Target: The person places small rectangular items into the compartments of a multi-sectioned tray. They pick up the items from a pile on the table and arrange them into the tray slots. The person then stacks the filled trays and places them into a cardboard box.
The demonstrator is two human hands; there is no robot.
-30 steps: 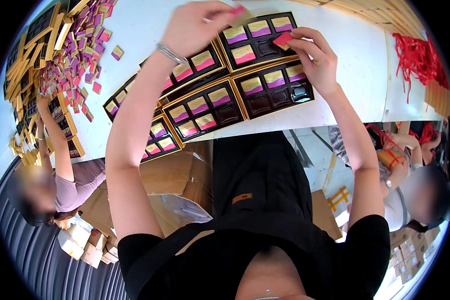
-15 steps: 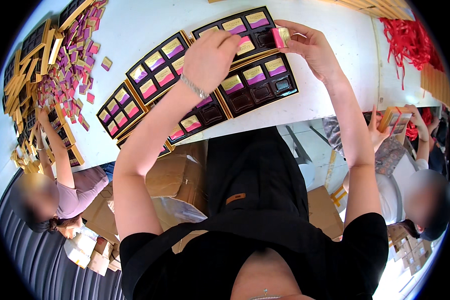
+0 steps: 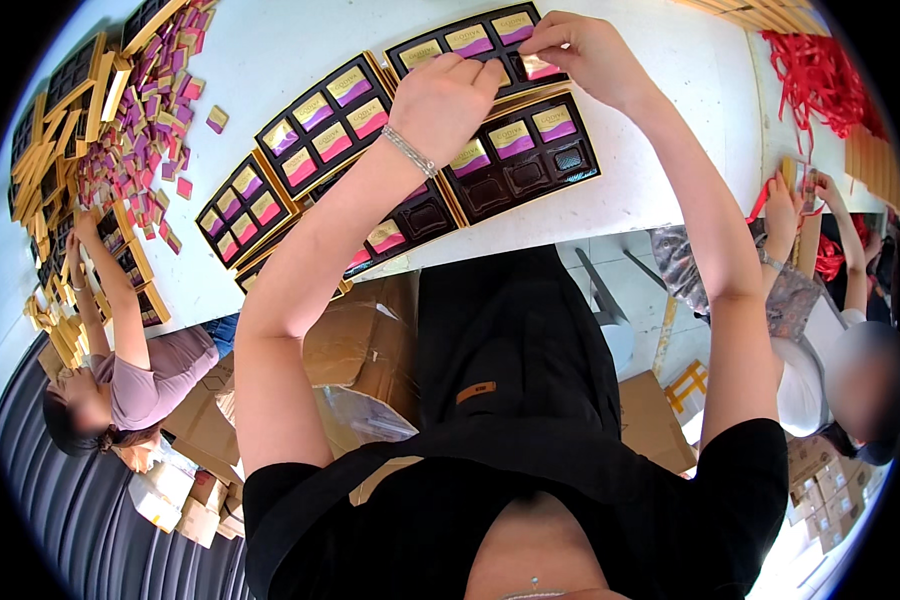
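Square sits in a tray, near right; right hand curls at it, left hand above the tray; whether either grips, I cannot tell.

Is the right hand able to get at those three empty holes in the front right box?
Probably yes: the right hand is just past the front right box, and nothing lies over the three empty holes. Its fingers look busy at a pink-and-gold piece, though.
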